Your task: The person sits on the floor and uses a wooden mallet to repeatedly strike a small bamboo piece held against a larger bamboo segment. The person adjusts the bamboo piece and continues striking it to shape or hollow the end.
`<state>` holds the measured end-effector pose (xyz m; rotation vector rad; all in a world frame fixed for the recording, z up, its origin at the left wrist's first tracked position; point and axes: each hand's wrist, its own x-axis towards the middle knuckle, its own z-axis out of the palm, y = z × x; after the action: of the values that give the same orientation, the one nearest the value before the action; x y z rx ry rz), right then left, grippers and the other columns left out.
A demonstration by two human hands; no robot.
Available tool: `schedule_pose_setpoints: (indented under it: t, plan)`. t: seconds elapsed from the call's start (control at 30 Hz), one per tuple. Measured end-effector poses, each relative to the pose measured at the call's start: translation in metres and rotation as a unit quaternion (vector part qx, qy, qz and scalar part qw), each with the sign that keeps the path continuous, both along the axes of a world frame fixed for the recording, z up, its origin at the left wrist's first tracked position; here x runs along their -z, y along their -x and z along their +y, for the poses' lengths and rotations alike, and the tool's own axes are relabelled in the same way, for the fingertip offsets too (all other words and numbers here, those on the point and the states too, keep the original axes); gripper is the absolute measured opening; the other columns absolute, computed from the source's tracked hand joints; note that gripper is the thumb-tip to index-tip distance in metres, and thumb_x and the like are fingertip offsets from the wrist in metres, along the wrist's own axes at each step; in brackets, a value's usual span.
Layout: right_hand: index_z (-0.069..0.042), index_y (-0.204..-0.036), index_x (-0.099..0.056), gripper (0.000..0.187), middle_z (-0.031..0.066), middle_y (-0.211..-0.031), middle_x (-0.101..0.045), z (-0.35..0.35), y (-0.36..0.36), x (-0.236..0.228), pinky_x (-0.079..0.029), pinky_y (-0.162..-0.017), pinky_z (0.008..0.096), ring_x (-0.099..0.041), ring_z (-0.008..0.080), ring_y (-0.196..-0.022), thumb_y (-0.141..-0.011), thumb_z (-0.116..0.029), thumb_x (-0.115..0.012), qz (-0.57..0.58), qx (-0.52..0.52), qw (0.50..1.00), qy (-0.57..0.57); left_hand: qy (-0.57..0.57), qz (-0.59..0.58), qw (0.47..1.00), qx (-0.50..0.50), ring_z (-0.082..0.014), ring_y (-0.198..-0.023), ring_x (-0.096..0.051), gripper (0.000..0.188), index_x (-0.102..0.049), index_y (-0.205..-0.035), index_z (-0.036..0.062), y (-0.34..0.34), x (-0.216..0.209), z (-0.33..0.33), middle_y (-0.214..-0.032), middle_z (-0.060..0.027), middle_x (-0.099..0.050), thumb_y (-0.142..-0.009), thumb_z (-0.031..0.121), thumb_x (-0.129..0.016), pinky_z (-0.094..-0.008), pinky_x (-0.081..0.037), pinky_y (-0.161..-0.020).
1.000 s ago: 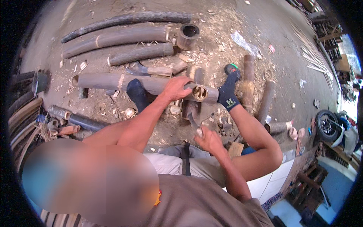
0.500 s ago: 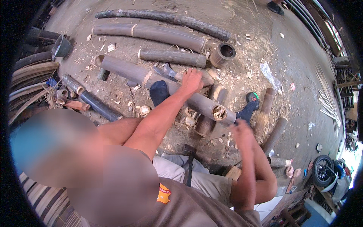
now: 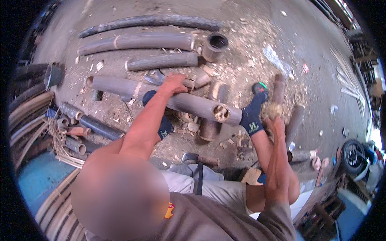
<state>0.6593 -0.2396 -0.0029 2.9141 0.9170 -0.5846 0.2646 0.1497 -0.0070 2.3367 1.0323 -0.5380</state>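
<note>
A long brown bamboo tube [image 3: 197, 105] lies slanting across the floor in front of me, its near right end hollow with a ragged pale inside. My left hand [image 3: 174, 83] is at the tube's far edge, fingers curled down over something I cannot make out. Grey metal pieces [image 3: 152, 78] lie just left of it, and a pale cut bamboo piece [image 3: 202, 78] just right. On the right, my right hand [image 3: 276, 125] is closed around the near end of a short bamboo length [image 3: 278, 89] with a pale frayed part. My dark-socked feet flank the tube.
Several more bamboo lengths [image 3: 152, 42] lie beyond, beside an upright hollow section [image 3: 215, 47]. Wood chips litter the floor. A hatchet-like tool [image 3: 191, 158] lies close to my lap. Bundled strips [image 3: 30, 110] and a bucket [image 3: 53, 76] stand left; a wheel [image 3: 354, 156] is at right.
My right hand has moved from beside the tube's near end out to the short bamboo length and closed on it. My left hand stays by the tube. The whole view has shifted.
</note>
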Motion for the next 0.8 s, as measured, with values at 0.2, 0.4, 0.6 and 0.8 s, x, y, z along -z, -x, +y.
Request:
schedule_pose_setpoints:
  t: [0.2, 0.4, 0.6, 0.8]
  plan:
    - [0.003, -0.138, -0.037, 0.083, 0.0358, -0.116, -0.069, -0.026, -0.035, 0.035, -0.054, -0.095, 0.054, -0.067, 0.0507, -0.114, -0.081, -0.035, -0.084, 0.051, 0.034, 0.998, -0.018, -0.021, -0.074, 0.997, 0.004, -0.0404, -0.128, -0.061, 0.076, -0.064, -0.141, 0.0148, 0.005, 0.018, 0.002, -0.135, -0.0201, -0.067, -0.073, 0.04, -0.086, -0.0473, -0.048, -0.11]
    - [0.005, -0.138, -0.042, 0.084, 0.0337, -0.124, -0.067, -0.019, -0.035, 0.044, -0.053, -0.099, 0.0515, -0.067, 0.0472, -0.117, -0.08, -0.04, -0.084, 0.093, 0.057, 0.991, -0.074, 0.005, -0.137, 0.99, -0.008, -0.0438, -0.124, -0.06, 0.07, -0.064, -0.138, 0.0083, 0.021, 0.018, 0.004, -0.128, -0.0242, -0.068, -0.078, 0.038, -0.084, -0.0494, -0.048, -0.107]
    - [0.005, -0.138, -0.044, 0.084, 0.0334, -0.125, -0.067, -0.016, -0.029, 0.027, -0.052, -0.099, 0.0513, -0.066, 0.0469, -0.118, -0.079, -0.042, -0.083, 0.103, 0.065, 0.991, -0.055, -0.098, -0.209, 0.972, -0.032, -0.0429, -0.128, -0.056, 0.062, -0.063, -0.138, 0.0068, 0.018, 0.02, -0.011, -0.134, -0.0233, -0.064, -0.086, 0.038, -0.078, -0.0488, -0.046, -0.11]
    - [0.005, -0.138, -0.045, 0.084, 0.0332, -0.126, -0.067, -0.014, -0.028, 0.016, -0.052, -0.1, 0.051, -0.066, 0.0466, -0.119, -0.079, -0.043, -0.082, 0.095, 0.079, 0.992, -0.034, -0.089, -0.184, 0.978, -0.043, -0.0433, -0.131, -0.054, 0.06, -0.062, -0.139, 0.0084, 0.017, 0.013, -0.014, -0.136, -0.0234, -0.062, -0.084, 0.029, -0.078, -0.0496, -0.044, -0.112]
